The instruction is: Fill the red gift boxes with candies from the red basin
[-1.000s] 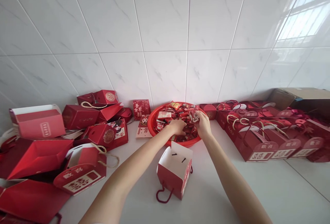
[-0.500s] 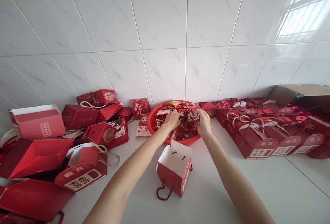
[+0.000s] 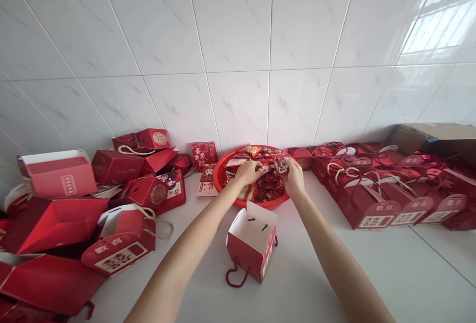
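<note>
Both hands are over a red plastic basin (image 3: pixel 219 187) full of small wrapped candies (image 3: pixel 266 194). My left hand (image 3: pixel 250 172) pinches a small red-wrapped candy (image 3: pixel 265 168) above the pile. Close beside it, my right hand (image 3: pixel 293 177) has its fingers closed on a red and white candy packet (image 3: pixel 281 164). In front of the basin stands an open red gift box (image 3: pixel 243 251), its white inside facing up and its dark red cord handle hanging at the front. The bottom of the box's inside cannot be seen.
Several red gift boxes (image 3: pixel 122 258) lie piled at the left, many with open flaps. Rows of closed boxes (image 3: pixel 375 209) with rope handles stand at the right, before a cardboard carton (image 3: pixel 431 132). Red printed cards (image 3: pixel 204 157) lean by the tiled wall (image 3: pixel 238 105).
My left hand has lifted slightly out of the candies and now shows a wrapped candy at its fingertips. My right hand stays nearly in place with its packet. The open box has not moved.
</note>
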`<state>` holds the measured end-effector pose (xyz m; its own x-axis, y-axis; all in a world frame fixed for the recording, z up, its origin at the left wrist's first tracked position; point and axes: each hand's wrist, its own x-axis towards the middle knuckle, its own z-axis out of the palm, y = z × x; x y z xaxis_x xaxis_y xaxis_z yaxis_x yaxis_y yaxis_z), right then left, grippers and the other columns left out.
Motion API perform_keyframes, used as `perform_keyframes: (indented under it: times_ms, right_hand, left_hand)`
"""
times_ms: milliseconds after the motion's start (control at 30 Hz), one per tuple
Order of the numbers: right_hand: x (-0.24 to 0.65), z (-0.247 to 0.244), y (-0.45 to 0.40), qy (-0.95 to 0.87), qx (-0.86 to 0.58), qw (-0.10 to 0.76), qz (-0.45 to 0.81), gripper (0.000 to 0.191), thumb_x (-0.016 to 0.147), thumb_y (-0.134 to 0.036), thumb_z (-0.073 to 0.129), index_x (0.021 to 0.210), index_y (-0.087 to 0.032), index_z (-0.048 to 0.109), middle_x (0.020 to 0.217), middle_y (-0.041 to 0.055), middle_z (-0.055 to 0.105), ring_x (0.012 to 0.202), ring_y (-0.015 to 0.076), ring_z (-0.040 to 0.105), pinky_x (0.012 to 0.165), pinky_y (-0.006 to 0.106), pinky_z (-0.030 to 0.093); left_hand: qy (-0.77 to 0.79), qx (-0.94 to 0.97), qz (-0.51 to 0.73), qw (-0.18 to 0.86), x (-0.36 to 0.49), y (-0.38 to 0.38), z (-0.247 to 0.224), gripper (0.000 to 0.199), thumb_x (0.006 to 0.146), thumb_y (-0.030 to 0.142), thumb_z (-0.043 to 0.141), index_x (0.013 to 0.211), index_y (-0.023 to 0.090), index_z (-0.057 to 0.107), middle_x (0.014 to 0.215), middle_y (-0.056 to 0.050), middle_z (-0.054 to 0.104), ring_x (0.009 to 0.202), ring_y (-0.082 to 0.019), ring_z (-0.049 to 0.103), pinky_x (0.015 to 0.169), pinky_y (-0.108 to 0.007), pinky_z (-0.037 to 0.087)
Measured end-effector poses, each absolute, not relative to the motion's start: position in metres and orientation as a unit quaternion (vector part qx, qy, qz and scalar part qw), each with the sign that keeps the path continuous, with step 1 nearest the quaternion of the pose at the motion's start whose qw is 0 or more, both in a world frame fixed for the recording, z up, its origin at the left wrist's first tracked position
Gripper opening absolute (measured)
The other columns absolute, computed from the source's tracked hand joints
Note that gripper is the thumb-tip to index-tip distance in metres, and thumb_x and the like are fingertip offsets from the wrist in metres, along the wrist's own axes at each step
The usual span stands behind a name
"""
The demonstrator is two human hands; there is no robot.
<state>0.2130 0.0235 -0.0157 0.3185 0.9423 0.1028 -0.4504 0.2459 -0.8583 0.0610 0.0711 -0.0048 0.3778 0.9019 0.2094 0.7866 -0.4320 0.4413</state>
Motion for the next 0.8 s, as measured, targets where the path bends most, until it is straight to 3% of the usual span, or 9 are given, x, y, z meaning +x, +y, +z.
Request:
perform_keyframes:
  times_ms: [133, 267, 367, 500, 633, 733, 800]
  right_hand:
    - [0.212, -0.016, 0.024, -0.315, -0.368, 0.727, 0.486, 0.024, 0.062, -0.043, 0.075, 0.069, -0.025, 0.061, 0.068, -0.0009, 0.065, 0.069, 0.0235, 0.07, 0.053, 0.033, 0.054]
    - [0.212, -0.016, 0.024, -0.308, -0.365, 0.731, 0.488, 0.024, 0.061, -0.042, 0.076, 0.068, -0.025, 0.062, 0.068, -0.0003, 0.066, 0.068, 0.0236, 0.069, 0.052, 0.032, 0.053]
    - [0.212, -0.016, 0.025, -0.304, -0.362, 0.733, 0.488, 0.024, 0.062, -0.043, 0.077, 0.068, -0.025, 0.062, 0.068, 0.0006, 0.067, 0.069, 0.0245, 0.069, 0.051, 0.032, 0.052]
    - [0.212, -0.016, 0.025, -0.299, -0.36, 0.738, 0.486, 0.025, 0.06, -0.043, 0.077, 0.067, -0.024, 0.062, 0.065, -0.0002, 0.067, 0.066, 0.0228, 0.067, 0.049, 0.03, 0.05]
    - [0.212, -0.017, 0.026, -0.292, -0.357, 0.744, 0.484, 0.023, 0.061, -0.041, 0.075, 0.067, -0.023, 0.063, 0.064, -0.0011, 0.067, 0.063, 0.0213, 0.067, 0.048, 0.029, 0.049]
    - [0.212, -0.017, 0.026, -0.285, -0.355, 0.75, 0.481, 0.021, 0.061, -0.039, 0.074, 0.066, -0.023, 0.062, 0.062, -0.0016, 0.066, 0.062, 0.0208, 0.067, 0.048, 0.029, 0.049]
    - [0.212, -0.017, 0.026, -0.28, -0.353, 0.753, 0.479, 0.019, 0.062, -0.038, 0.074, 0.066, -0.023, 0.063, 0.062, -0.002, 0.065, 0.062, 0.0209, 0.067, 0.049, 0.029, 0.05]
  left_hand:
    - [0.5, 0.793, 0.296, 0.183, 0.057, 0.072, 0.0, 0.026, 0.093, 0.024, 0.05, 0.104, 0.018, 0.072, 0.111, -0.008, 0.077, 0.102, -0.025, 0.069, 0.088, -0.031, 0.052]
    - [0.478, 0.782, 0.333, 0.221, 0.055, 0.071, 0.001, 0.028, 0.092, 0.024, 0.048, 0.105, 0.017, 0.071, 0.108, -0.006, 0.076, 0.097, -0.022, 0.07, 0.086, -0.03, 0.054]
    - [0.474, 0.783, 0.333, 0.228, 0.051, 0.069, 0.0, 0.028, 0.088, 0.023, 0.047, 0.099, 0.017, 0.072, 0.102, -0.005, 0.077, 0.094, -0.022, 0.069, 0.084, -0.03, 0.053]
    - [0.464, 0.811, 0.269, 0.233, 0.048, 0.064, -0.001, 0.036, 0.084, 0.017, 0.039, 0.077, 0.017, 0.074, 0.082, -0.003, 0.076, 0.083, -0.021, 0.068, 0.077, -0.029, 0.052]
    - [0.45, 0.848, 0.173, 0.22, 0.052, 0.059, -0.004, 0.03, 0.081, 0.019, 0.048, 0.065, 0.019, 0.073, 0.072, -0.003, 0.075, 0.071, -0.02, 0.068, 0.071, -0.027, 0.051]
    - [0.466, 0.855, 0.149, 0.17, 0.056, 0.058, -0.006, 0.019, 0.079, 0.019, 0.058, 0.076, 0.02, 0.076, 0.084, -0.006, 0.078, 0.081, -0.024, 0.07, 0.075, -0.03, 0.05]
    - [0.482, 0.853, 0.146, 0.139, 0.056, 0.058, -0.006, 0.024, 0.079, 0.013, 0.057, 0.091, 0.02, 0.077, 0.095, -0.008, 0.078, 0.091, -0.026, 0.071, 0.079, -0.031, 0.05]
